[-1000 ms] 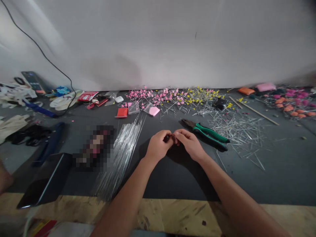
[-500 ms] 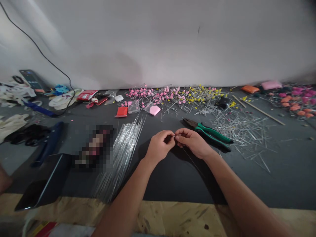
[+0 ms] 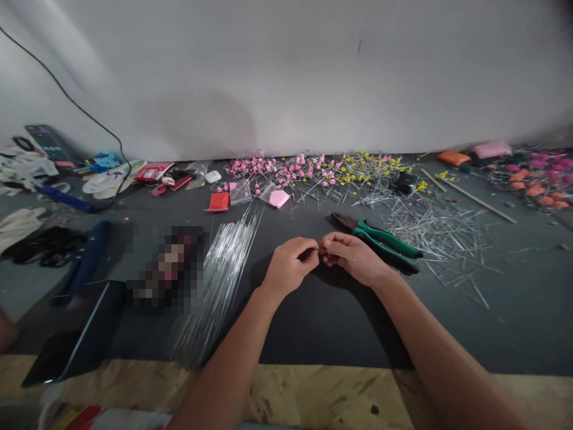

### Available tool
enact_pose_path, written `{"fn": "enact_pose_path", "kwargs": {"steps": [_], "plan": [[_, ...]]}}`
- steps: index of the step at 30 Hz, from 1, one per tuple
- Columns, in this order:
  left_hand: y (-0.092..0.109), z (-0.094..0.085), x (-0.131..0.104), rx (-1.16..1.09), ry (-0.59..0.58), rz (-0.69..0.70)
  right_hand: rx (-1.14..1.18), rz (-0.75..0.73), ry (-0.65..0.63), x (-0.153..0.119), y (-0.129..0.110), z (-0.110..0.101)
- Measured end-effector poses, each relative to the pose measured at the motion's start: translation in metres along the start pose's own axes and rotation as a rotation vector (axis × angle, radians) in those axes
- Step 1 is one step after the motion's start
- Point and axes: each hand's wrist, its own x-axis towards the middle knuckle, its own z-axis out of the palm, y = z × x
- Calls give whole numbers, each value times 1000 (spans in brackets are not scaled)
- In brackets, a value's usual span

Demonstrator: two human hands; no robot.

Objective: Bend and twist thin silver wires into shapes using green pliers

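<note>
left hand (image 3: 290, 264) grip + right hand (image 3: 353, 258) grip: both pinching thin wire (image 3: 320, 251) between fingertips | pliers (image 3: 380, 241) just beyond right hand

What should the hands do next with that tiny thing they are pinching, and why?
Probably keep pressing the small piece onto the thin wire. The left hand and right hand meet fingertip to fingertip over the dark mat, with the wire poking out past the right hand. The pliers lie untouched just behind, so finger work seems unfinished.

Pliers (image 3: 378, 240) right of wire bundle (image 3: 224, 269)
</note>
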Motion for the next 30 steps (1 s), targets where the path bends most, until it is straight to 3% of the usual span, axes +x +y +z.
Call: {"fn": "enact_pose_path", "kwargs": {"steps": [5, 15, 25, 30], "plan": [[0, 1, 0, -46, 74, -76, -71, -88, 43, 0, 4, 2], [-1, 1, 2, -185, -44, -292, -214, -158, 162, -2, 8, 6], [0, -3, 4, -211, -74, -330, -256, -197, 150, -1, 9, 5], [-1, 1, 4, -182, -6, -334, -277, -203, 198, 0, 8, 9]]}}
